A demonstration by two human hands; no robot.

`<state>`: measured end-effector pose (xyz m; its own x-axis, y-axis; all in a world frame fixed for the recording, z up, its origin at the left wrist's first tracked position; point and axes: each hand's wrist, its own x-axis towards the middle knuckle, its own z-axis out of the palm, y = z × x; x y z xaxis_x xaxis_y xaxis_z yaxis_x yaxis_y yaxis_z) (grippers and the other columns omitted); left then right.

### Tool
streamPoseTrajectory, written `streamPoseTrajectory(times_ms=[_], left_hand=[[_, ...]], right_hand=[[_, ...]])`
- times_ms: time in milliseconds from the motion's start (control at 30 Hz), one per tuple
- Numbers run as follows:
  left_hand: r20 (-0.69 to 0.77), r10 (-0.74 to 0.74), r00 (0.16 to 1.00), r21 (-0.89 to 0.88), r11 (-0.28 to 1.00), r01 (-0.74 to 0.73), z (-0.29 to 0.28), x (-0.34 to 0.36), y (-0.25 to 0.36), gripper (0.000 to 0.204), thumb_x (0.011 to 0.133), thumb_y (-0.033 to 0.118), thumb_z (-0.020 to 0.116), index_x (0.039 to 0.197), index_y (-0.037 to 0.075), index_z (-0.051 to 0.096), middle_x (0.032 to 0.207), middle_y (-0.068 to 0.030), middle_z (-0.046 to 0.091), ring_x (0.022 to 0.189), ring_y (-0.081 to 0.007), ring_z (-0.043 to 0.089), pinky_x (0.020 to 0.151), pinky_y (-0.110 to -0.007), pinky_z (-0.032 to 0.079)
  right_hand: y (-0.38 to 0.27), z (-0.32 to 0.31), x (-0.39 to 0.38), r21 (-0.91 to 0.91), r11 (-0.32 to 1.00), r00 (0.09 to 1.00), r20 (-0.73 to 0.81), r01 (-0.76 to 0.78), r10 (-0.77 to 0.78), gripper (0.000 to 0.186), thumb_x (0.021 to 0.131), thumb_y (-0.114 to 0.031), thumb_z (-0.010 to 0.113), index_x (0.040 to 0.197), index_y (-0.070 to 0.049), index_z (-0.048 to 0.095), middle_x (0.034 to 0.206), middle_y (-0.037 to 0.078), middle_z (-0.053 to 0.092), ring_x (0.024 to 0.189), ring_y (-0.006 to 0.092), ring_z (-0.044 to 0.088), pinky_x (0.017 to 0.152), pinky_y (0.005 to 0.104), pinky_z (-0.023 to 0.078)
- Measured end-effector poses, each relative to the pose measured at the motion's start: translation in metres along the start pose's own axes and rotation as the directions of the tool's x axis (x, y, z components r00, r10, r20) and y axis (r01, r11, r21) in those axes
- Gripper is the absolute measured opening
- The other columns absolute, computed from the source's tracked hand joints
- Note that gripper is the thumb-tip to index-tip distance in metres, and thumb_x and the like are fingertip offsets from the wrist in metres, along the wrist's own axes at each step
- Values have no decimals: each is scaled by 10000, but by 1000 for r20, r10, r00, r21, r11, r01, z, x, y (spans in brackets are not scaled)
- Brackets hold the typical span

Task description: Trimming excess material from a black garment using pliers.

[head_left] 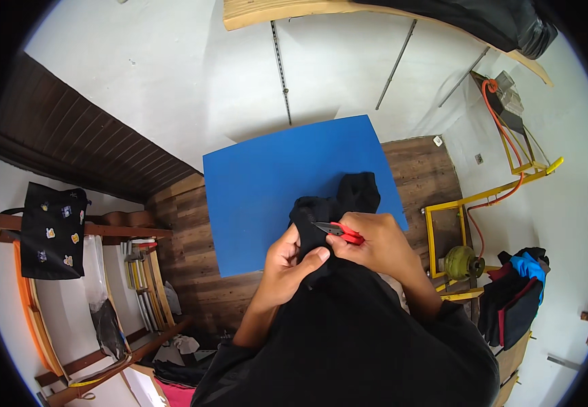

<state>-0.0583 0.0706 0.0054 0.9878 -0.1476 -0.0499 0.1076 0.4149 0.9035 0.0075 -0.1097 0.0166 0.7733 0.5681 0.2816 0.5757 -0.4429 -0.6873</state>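
Black fabric [360,191], perhaps part of a garment, is bunched up in front of me over the near side of the blue tabletop [280,169]. My left hand [287,268] pinches a fold of it between thumb and fingers. In my right hand [379,244] is a pair of small thread snips [345,232] with red handles and dark blades. The blades point left and lie against the fabric, close to my left fingers. Whether the blades are parted is too small to tell. The cloth's lower part merges with my black clothing.
A yellow metal frame [431,237] with a red hose and a round greenish motor [461,263] stands at the right, beside piled clothes [511,302]. Shelving with books [146,285] and a black bag [53,230] occupies the left. A wooden shelf [287,9] juts out from the far wall.
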Motion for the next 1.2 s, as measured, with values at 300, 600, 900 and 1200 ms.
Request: streamPoseTrajectory(times_ms=[300, 600, 900, 1200], left_hand=[[79, -8, 997, -121, 993, 18, -3, -4, -17, 427, 835, 12, 657, 1241, -11, 527, 1066, -6, 597, 950, -60, 539, 824, -213, 415], [-243, -190, 951, -306, 946, 111, 12, 6, -23, 199, 951, 191, 616, 1033, 13, 651, 900, -13, 654, 764, -62, 590, 658, -209, 459], [-232, -29, 972, -259, 965, -33, 16, 6, -17, 187, 908, 57, 602, 1076, -8, 655, 977, -29, 667, 859, -82, 606, 771, -224, 467], [-121, -41, 992, -352, 936, -4, 16, 3, -25, 163, 851, 32, 625, 1000, 8, 565, 848, 1, 578, 727, -66, 522, 662, -221, 416]], right_hand=[[5, 6, -8, 2, 1000, 982, -191, 6, -5, 243, 745, -132, 765, 751, -31, 545, 622, 104, 535, 515, 268, 555, 464, 333, 423], [3, 2, -8, -32, 999, 982, -189, 6, -12, 252, 743, -144, 778, 757, -31, 553, 625, 101, 538, 512, 260, 557, 466, 341, 431], [2, 4, -5, 9, 1000, 977, -213, -20, 21, 249, 739, -138, 774, 758, -25, 553, 621, 97, 525, 504, 260, 546, 454, 336, 417], [3, -1, -4, 26, 1000, 972, -233, -5, 10, 233, 729, -124, 766, 763, -23, 559, 628, 96, 540, 505, 250, 550, 468, 329, 429]])
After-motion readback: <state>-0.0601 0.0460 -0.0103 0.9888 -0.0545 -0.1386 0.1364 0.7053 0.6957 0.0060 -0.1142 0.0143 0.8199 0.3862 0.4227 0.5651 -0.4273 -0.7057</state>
